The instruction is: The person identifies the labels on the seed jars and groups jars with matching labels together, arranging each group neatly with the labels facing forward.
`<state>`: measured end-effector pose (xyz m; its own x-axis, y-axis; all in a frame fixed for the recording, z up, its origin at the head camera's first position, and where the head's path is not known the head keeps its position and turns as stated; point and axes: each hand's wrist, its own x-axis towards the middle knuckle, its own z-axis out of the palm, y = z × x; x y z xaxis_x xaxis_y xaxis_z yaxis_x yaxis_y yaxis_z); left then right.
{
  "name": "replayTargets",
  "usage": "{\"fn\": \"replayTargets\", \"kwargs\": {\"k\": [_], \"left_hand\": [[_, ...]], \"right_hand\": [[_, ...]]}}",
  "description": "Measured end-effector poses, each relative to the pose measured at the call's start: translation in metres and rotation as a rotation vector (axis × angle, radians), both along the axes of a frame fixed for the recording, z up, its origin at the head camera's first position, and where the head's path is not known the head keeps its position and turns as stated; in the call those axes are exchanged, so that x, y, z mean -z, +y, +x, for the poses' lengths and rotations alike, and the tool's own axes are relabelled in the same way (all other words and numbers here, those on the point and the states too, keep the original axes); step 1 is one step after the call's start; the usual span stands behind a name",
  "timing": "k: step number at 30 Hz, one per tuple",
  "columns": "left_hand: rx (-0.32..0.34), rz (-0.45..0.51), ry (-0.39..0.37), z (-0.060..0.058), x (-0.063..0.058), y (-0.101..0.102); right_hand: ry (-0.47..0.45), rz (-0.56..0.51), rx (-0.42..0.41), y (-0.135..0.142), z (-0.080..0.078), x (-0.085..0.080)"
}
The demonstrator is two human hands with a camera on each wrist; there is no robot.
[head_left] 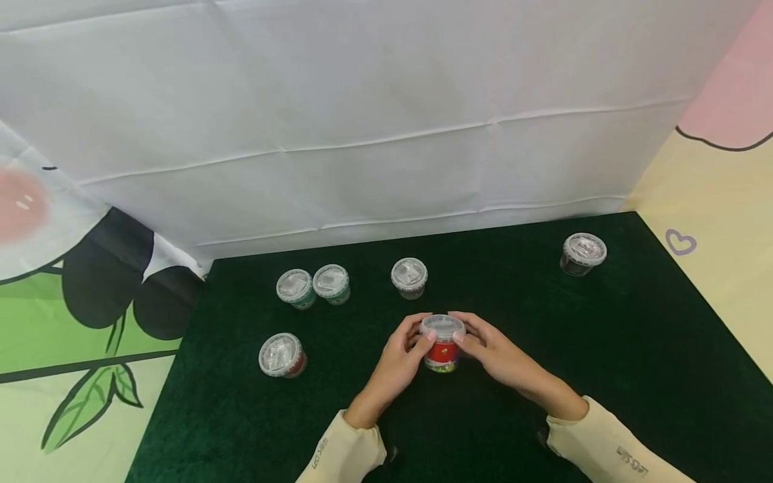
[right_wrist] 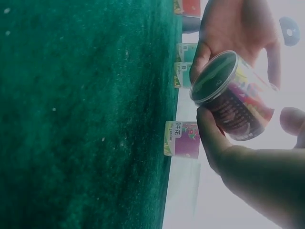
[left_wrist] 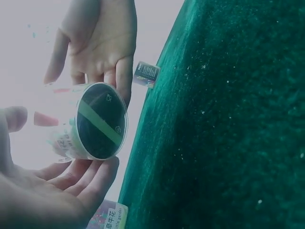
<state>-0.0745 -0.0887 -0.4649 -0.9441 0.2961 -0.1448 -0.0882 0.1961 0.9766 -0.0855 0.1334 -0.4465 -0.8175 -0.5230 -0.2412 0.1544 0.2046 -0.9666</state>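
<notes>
Cradling a red-labelled lidded tub (head_left: 443, 351) between left hand (head_left: 395, 361) and right hand (head_left: 509, 357)

Gripping from both sides at once, with fingers curved round the wall and thumbs laid on the near face, just below the clear lid (head_left: 442, 326). Opened only to about the tub's own width on either side, holding nothing else. Lying directly between the palms: right of the left hand, left of the right hand, touching both, so impossible to call nearer to one than the other.

Standing close to upright along the long axis, lid up, crosswise to the line from hand to hand. Raised off the dark green tablecloth (head_left: 513, 275), to judge by the bare round underside (left_wrist: 101, 121) showing in the left wrist view, and again at a lean in the right wrist view.

Facing, on the far side and slightly left, a middle tub (head_left: 409, 276), closer to the left hand than to the right; then, farther left, a pair of green-labelled tubs (head_left: 331, 283) side by side. Flanked at near left by a smaller-showing tub (head_left: 280, 355) with red at its side, and at far right by a dark-looking tub (head_left: 582, 253), on the right hand's side. Backed at the far edge by a white cloth (head_left: 362, 181)
</notes>
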Motion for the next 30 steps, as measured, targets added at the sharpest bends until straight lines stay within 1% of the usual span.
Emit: {"fn": "replayTargets", "kwargs": {"k": [3,8,10,15,18,20,23,27,30], "left_hand": [[-0.027,0.002,0.014,0.002,0.001,0.000],[-0.103,0.004,0.053,0.003,0.004,0.003],[-0.129,-0.009,0.069,0.004,0.005,0.005],[-0.162,-0.064,0.098,0.007,0.006,0.011],[-0.173,-0.082,0.105,0.008,0.006,0.013],[-0.172,-0.087,0.108,0.007,0.006,0.013],[-0.162,-0.079,0.082,0.006,0.003,0.010],[-0.137,-0.027,0.021,0.002,-0.001,0.005],[-0.094,0.017,-0.019,0.001,-0.002,0.000]], "right_hand": [[0.002,-0.003,0.015,-0.002,0.002,0.000],[-0.009,-0.013,0.064,-0.006,0.004,0.001],[-0.012,-0.006,0.086,-0.008,0.004,0.002],[0.005,0.055,0.138,-0.014,0.006,0.004],[0.018,0.077,0.148,-0.017,0.006,0.004],[0.023,0.073,0.140,-0.016,0.006,0.004],[0.018,0.046,0.111,-0.013,0.003,0.002],[0.007,-0.016,0.045,-0.007,-0.001,0.002],[0.003,-0.047,-0.012,-0.001,-0.004,0.005]]}}
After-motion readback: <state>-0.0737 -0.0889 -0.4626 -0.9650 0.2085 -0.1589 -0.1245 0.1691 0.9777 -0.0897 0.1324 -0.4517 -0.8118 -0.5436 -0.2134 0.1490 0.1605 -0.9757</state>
